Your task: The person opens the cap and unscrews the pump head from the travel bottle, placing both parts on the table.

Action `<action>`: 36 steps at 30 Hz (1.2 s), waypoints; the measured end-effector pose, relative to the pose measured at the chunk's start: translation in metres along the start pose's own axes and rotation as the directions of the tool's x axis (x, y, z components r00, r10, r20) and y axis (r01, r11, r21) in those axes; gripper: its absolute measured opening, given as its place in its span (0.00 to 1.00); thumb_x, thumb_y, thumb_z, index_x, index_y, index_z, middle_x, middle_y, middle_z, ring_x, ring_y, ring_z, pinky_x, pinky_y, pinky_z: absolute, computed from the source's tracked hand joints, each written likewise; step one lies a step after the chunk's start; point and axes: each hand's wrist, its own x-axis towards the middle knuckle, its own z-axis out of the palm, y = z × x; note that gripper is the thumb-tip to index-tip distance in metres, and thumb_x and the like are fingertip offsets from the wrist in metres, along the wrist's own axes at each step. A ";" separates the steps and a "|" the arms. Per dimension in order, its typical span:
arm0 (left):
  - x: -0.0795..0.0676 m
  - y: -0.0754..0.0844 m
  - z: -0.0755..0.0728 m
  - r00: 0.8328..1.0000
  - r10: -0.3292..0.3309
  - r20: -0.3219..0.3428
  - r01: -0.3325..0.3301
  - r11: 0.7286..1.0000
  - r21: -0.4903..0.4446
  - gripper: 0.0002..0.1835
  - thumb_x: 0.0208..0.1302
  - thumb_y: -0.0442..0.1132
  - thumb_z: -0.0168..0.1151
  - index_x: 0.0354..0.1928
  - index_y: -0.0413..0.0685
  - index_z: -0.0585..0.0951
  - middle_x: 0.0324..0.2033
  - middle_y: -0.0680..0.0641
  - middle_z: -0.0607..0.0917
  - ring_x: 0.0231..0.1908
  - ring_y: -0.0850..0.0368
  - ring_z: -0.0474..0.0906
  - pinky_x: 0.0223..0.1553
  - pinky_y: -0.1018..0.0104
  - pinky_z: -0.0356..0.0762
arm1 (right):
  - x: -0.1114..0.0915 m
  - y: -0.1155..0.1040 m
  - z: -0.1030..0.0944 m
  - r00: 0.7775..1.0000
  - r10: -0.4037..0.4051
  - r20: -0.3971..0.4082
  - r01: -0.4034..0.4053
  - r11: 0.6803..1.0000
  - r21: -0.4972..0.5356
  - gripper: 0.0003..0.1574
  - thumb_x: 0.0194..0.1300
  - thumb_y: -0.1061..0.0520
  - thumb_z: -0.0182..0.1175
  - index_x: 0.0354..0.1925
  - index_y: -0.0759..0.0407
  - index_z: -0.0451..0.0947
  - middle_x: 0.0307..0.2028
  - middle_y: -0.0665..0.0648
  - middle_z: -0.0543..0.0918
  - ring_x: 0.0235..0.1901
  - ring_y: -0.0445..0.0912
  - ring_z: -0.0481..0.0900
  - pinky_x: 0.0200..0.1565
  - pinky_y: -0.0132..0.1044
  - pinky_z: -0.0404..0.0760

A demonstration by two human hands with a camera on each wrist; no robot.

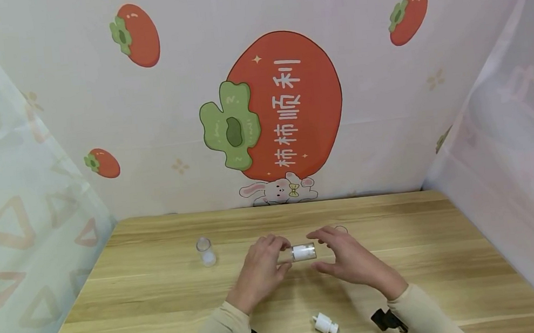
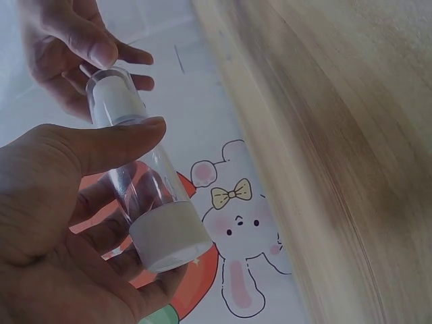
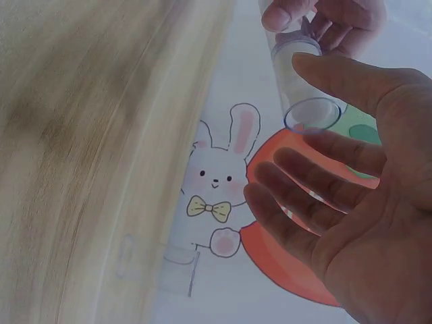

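My left hand point(image 1: 262, 267) holds a clear cylindrical bottle point(image 2: 162, 182) sideways above the wooden table, thumb across it and fingers beneath. White parts show inside both ends of the bottle in the left wrist view. My right hand point(image 1: 350, 258) is beside the bottle's other end, thumb and fingers spread apart. The right wrist view shows that end's round clear rim point(image 3: 312, 116) close to the right thumb and fingers. Nearer to me, a white pump head point(image 1: 325, 325) lies on the table between my forearms.
A second clear container with white in its base point(image 1: 206, 252) stands to the left on the wooden table point(image 1: 140, 310). Behind my right hand is a small transparent piece point(image 1: 341, 229), partly hidden. A printed cloth backdrop point(image 1: 367, 139) rises behind the table, with cloth on both sides.
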 end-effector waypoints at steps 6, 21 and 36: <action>0.000 0.003 0.001 1.000 0.010 -0.008 -0.010 1.000 0.008 0.17 0.55 0.37 0.79 0.46 0.47 0.83 0.41 0.49 0.85 0.42 0.53 0.79 0.47 0.52 0.78 | 0.004 -0.004 0.004 0.999 -0.032 0.015 0.033 0.998 -0.044 0.36 0.59 0.55 0.76 0.63 0.60 0.76 0.57 0.57 0.80 0.56 0.52 0.79 0.56 0.51 0.79; 0.001 0.005 0.001 1.000 0.015 -0.006 -0.015 1.000 0.022 0.18 0.56 0.37 0.78 0.47 0.46 0.83 0.41 0.49 0.84 0.44 0.51 0.79 0.46 0.50 0.78 | 0.006 -0.007 0.010 0.996 -0.069 0.048 0.072 0.995 -0.072 0.32 0.60 0.57 0.75 0.60 0.63 0.78 0.53 0.55 0.82 0.53 0.50 0.80 0.54 0.50 0.80; 0.001 0.006 -0.002 0.999 0.025 -0.027 -0.024 0.998 0.050 0.18 0.54 0.38 0.80 0.46 0.47 0.84 0.40 0.49 0.85 0.41 0.52 0.80 0.43 0.55 0.79 | 0.006 -0.009 0.013 0.995 -0.095 0.022 0.096 0.994 -0.053 0.30 0.60 0.58 0.75 0.58 0.64 0.78 0.49 0.55 0.83 0.46 0.46 0.82 0.47 0.43 0.83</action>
